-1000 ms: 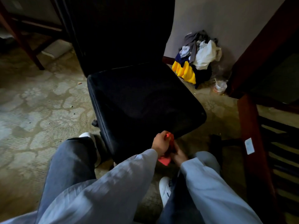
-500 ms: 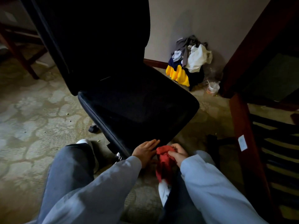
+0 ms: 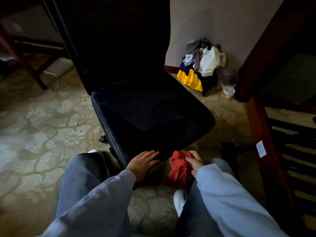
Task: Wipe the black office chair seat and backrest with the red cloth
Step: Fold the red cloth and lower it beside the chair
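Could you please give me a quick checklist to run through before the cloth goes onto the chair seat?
1. Red cloth in hand: ok. The right hand grips it, bunched up.
2. Cloth on the seat: not ok. It hangs below the front edge, off the seat.
3. Chair steadied: ok. The left hand rests flat on the seat's front edge with its fingers straight.
4. Seat free of loose items: ok. Nothing shows lying on it.
5. Dirt to aim for: cannot tell. The black surface is too dark.
6. Backrest clear to wipe: cannot tell. It is dark, and its top is cut off by the frame.
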The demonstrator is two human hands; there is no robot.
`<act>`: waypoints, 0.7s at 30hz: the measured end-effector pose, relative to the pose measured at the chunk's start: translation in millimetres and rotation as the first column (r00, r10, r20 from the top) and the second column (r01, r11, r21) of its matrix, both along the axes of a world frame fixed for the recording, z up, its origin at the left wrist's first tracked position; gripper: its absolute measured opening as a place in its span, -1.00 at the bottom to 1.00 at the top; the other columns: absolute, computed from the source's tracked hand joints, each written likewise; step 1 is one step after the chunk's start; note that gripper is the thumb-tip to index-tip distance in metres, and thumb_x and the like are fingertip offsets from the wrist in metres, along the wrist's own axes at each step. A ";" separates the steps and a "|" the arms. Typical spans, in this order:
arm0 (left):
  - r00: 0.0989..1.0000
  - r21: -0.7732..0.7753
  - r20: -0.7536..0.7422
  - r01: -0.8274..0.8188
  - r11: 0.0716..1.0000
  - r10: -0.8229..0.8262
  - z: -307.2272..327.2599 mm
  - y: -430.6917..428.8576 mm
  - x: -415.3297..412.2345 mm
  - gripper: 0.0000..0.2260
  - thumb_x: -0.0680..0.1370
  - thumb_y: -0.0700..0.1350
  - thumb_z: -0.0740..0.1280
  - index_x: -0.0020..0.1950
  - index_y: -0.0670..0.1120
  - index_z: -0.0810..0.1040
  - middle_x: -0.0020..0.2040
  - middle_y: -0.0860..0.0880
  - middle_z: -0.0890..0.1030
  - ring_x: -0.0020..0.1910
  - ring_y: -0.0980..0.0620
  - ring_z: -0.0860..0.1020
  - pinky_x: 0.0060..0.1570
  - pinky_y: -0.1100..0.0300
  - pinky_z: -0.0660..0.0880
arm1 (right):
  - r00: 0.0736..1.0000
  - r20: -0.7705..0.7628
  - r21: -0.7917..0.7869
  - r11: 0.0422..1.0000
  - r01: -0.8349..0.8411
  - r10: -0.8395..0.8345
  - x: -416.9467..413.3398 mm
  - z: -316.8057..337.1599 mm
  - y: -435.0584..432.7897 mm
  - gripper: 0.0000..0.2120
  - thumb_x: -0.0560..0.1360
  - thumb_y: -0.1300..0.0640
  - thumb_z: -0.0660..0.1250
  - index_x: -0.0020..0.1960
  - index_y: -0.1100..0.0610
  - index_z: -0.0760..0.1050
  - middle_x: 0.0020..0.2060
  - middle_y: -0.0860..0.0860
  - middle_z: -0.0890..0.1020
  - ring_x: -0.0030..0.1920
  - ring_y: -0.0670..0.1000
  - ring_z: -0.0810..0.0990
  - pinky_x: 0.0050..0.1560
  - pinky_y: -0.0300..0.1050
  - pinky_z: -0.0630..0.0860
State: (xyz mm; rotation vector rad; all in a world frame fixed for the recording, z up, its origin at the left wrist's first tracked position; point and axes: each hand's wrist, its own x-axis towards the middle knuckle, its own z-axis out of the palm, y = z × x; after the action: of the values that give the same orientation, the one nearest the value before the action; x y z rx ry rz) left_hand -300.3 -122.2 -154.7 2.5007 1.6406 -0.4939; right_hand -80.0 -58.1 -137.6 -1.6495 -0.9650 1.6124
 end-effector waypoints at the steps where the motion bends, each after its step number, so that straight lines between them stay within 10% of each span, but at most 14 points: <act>1: 1.000 0.010 -0.006 -0.014 1.000 0.014 0.1 -2.8 -3.9 -0.46 0.61 -0.06 0.09 0.53 0.07 -0.07 0.55 -0.01 -0.20 0.52 0.00 -0.18 0.45 0.10 -0.22 | 1.000 -0.013 0.000 1.000 0.002 -0.002 -2.2 1.3 -1.2 -0.77 0.53 0.43 0.16 0.08 0.17 0.35 -0.13 0.11 0.49 -0.24 -0.04 0.46 -0.38 -0.35 0.47; 5: 0.997 0.077 -0.023 -0.070 0.995 0.072 5.3 -16.8 -17.6 -0.48 0.55 -0.05 0.22 0.49 0.05 0.17 0.55 0.00 0.02 0.52 -0.02 0.02 0.47 0.01 -0.02 | 0.994 -0.100 0.019 0.999 0.048 -0.046 -8.1 6.6 -6.7 -0.77 0.53 0.45 0.13 0.10 0.20 0.33 -0.19 0.07 0.48 -0.23 -0.04 0.46 -0.43 -0.42 0.46; 9: 0.940 0.159 0.199 -0.310 0.937 0.277 14.7 -21.8 -17.1 -0.66 0.21 0.05 0.49 -0.04 0.05 0.66 0.10 0.01 0.63 0.10 -0.03 0.61 0.04 -0.01 0.54 | 0.986 -0.130 0.023 0.994 0.110 -0.106 -11.4 6.2 -10.2 -0.78 0.53 0.41 0.16 0.09 0.16 0.37 -0.03 0.14 0.48 -0.16 -0.03 0.49 -0.32 -0.39 0.50; 13: 0.746 0.033 0.422 -0.580 0.814 0.515 33.6 -13.7 -4.9 -0.67 0.52 0.02 0.19 0.24 -0.03 0.50 0.23 -0.02 0.51 0.29 -0.08 0.41 0.22 0.04 0.36 | 0.967 -0.204 0.056 0.985 0.166 -0.152 -12.6 21.4 -11.0 -0.80 0.54 0.40 0.16 0.08 0.16 0.37 -0.14 0.10 0.50 -0.20 -0.02 0.49 -0.32 -0.34 0.50; 21: 0.660 -0.178 0.251 -0.688 0.704 0.708 43.0 4.9 5.7 -0.60 0.58 0.06 0.15 0.40 -0.01 0.28 0.35 -0.13 0.30 0.33 -0.17 0.26 0.27 -0.01 0.32 | 0.815 -0.397 0.210 0.823 0.528 -0.422 57.5 89.1 27.8 -0.75 0.52 0.43 0.17 -0.18 0.11 0.38 -0.51 -0.10 0.60 -0.48 -0.20 0.56 -0.22 -0.21 0.46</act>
State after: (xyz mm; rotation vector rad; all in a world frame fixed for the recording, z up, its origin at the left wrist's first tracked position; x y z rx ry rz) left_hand -294.6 -117.3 -111.7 1.5626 2.1930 -0.0557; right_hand -22.5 -30.4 -48.5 -1.2184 -0.5280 1.2551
